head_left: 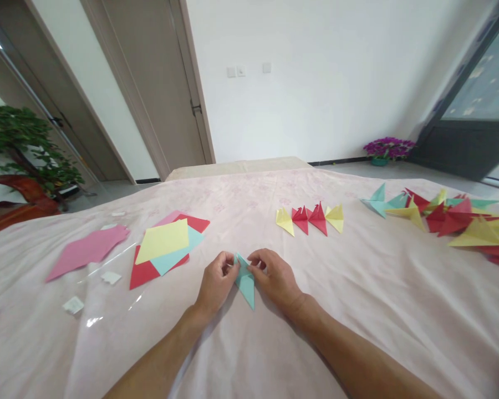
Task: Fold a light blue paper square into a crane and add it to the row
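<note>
A partly folded light blue paper piece (pixel 245 281) lies on the pale pink bedsheet (pixel 357 310) in front of me, its point aimed toward me. My left hand (pixel 215 283) pinches its upper left edge with curled fingers. My right hand (pixel 273 276) pinches its upper right edge the same way. Both hands rest on the sheet.
A stack of flat yellow, blue and red paper squares (pixel 166 249) lies to the left, with pink sheets (pixel 89 249) beyond. Several folded yellow and red pieces (pixel 311 218) sit ahead, and a pile of folded pieces (pixel 449 216) lies at right. White scraps (pixel 74 304) lie at left.
</note>
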The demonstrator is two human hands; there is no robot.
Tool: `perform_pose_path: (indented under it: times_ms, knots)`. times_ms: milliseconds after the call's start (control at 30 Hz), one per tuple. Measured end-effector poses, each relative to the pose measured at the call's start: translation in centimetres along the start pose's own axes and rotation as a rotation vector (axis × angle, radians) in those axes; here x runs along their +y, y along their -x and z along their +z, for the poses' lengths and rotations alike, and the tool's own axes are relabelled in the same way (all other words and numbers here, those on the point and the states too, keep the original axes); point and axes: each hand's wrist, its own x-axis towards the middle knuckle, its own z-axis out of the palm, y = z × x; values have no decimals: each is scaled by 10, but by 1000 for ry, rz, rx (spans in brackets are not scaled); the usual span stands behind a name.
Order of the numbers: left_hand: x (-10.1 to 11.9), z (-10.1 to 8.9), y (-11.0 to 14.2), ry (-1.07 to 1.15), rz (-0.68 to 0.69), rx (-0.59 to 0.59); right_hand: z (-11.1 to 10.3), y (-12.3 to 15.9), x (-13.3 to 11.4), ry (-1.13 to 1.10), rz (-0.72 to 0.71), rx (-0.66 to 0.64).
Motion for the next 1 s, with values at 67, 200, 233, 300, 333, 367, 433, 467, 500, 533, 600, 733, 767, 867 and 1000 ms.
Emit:
perform_pose_path:
  times_ms: [67, 200, 233, 300, 333, 367, 433, 467, 500, 533, 600, 733, 767, 867, 1000]
  knots:
    - [0, 0, 1, 75, -40, 9, 1, 0, -4, -55, 2, 60]
    - [0, 0, 1, 124, -61, 15, 3, -2, -9, -80, -88, 95]
    - [0, 0, 1, 125, -61, 18, 3, -3, -9, -81, -99, 90]
    - [2, -1, 0, 126, -60, 22, 3, -4, -10, -84, -113, 80]
    - [2, -2, -1, 126, -59, 22, 3, -5, -10, -85, -114, 79]
    - [3, -2, -1, 126, -58, 21, 3, -5, -10, -86, -110, 83]
    - [3, -2, -1, 122, -51, 14, 3, -6, -12, -86, -88, 96]
    - [3, -2, -1, 116, -46, 9, 3, -6, -12, -85, -75, 98]
    - [3, -2, -1, 109, -40, 3, 3, -7, -13, -84, -66, 99]
    - [3, -2, 0, 102, -35, 0, 3, -7, -14, -82, -62, 95]
    - [3, -2, 1, 84, -26, -6, 3, -7, -15, -82, -65, 84]
    - [3, -1, 3, 31, -4, 2, 4, -7, -15, -91, -76, 86]
    - [3, -1, 3, 31, -1, 2, 4, -6, -14, -86, -80, 92]
    - [3, -2, 3, 81, -17, -1, 4, -7, -13, -53, -98, 104]
    - [1, -3, 2, 119, -49, 8, 2, -8, -14, 12, -127, 88]
